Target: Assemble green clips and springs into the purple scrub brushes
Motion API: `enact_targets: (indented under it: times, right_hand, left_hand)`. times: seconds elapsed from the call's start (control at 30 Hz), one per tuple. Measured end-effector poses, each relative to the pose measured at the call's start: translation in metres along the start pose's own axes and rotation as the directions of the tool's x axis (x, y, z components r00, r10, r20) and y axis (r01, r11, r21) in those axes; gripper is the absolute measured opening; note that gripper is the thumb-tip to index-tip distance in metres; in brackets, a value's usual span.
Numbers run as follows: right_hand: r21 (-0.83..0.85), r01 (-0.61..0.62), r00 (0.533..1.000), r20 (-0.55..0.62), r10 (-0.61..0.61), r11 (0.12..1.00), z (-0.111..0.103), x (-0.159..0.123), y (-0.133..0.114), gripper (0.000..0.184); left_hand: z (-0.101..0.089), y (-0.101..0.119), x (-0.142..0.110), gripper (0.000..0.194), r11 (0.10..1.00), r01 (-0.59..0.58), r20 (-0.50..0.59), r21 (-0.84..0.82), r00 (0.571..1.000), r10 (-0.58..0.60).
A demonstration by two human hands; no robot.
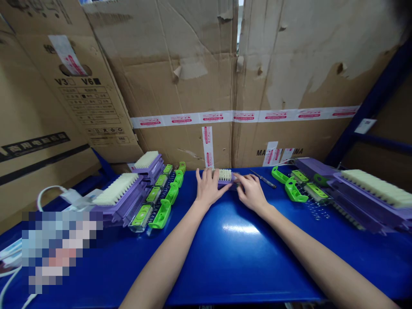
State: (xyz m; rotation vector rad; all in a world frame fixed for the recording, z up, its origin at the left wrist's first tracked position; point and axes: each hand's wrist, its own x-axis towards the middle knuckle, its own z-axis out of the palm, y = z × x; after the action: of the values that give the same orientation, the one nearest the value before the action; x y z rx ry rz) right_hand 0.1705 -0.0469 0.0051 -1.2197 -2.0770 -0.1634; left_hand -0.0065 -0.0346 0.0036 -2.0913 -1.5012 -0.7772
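Note:
At the back middle of the table lies a small purple brush (224, 175) with cream bristles facing up. My left hand (207, 186) rests over its left end, fingers stretched across and thumb along the near side, gripping it. Against the brush's right end, my right hand (251, 192) has its fingers bent and pinched together. A bit of green shows under those fingertips, but what they hold is too small to make out. Just right of that hand, a thin screwdriver (264, 178) lies on the table.
Purple brushes (124, 199) stand stacked on the left, beside green curved parts (161, 214), springs and clear green-topped pieces. More purple brushes (370, 197) and green parts (294, 192) sit at right. Cardboard (180, 86) walls the back. White cables (48, 189) lie on the blue table (225, 266).

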Motion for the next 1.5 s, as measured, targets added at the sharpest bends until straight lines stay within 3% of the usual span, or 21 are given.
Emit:
enact_targets:
  times: [0.27, 0.63, 0.77, 0.9, 1.1, 1.2, 1.3, 1.4, 1.5]
  right_hand:
    - [-0.066, -0.139, 0.987, 0.071, 0.144, 0.988, 0.001, -0.001, 0.0, 0.042]
    - [-0.027, -0.065, 0.997, -0.035, 0.064, 0.998, 0.002, -0.002, 0.003, 0.039]
    - [0.005, -0.068, 0.997, -0.031, 0.068, 0.998, 0.001, -0.002, 0.003, 0.038]
    - [0.04, -0.141, 0.989, -0.033, 0.143, 0.989, -0.006, 0.002, 0.008, 0.041]
    - [0.075, -0.321, 0.946, 0.069, 0.316, 0.944, -0.021, 0.011, 0.009, 0.046]
    - [-0.029, -0.356, 0.923, 0.146, 0.356, 0.934, -0.024, 0.015, 0.005, 0.048]
    - [-0.146, -0.348, 0.904, 0.212, 0.373, 0.926, -0.026, 0.022, -0.001, 0.046]
    - [-0.217, -0.327, 0.881, 0.283, 0.38, 0.92, -0.027, 0.031, -0.006, 0.042]
    - [-0.256, -0.294, 0.864, 0.341, 0.371, 0.921, -0.024, 0.038, -0.013, 0.042]
  left_hand:
    - [-0.004, 0.003, 0.002, 0.062, 0.999, -0.03, -0.023, -0.036, 0.999, 0.029]
    - [-0.009, 0.011, 0.002, 0.05, 0.998, -0.065, -0.055, -0.027, 0.996, 0.064]
    - [-0.015, 0.016, 0.001, 0.046, 0.975, -0.206, -0.025, -0.079, 0.978, 0.205]
    - [-0.017, 0.021, -0.001, 0.044, 0.887, -0.419, -0.024, -0.195, 0.906, 0.423]
    - [-0.014, 0.026, -0.005, 0.043, 0.811, -0.496, -0.063, -0.309, 0.862, 0.503]
    - [-0.013, 0.025, -0.004, 0.041, 0.846, -0.461, -0.083, -0.267, 0.886, 0.457]
    - [-0.011, 0.02, -0.004, 0.037, 0.912, -0.351, -0.084, -0.214, 0.936, 0.341]
    - [-0.008, 0.013, -0.002, 0.035, 0.974, -0.168, -0.056, -0.15, 0.985, 0.162]
    - [-0.002, 0.008, -0.001, 0.03, 0.997, 0.05, 0.025, -0.057, 0.999, -0.048]
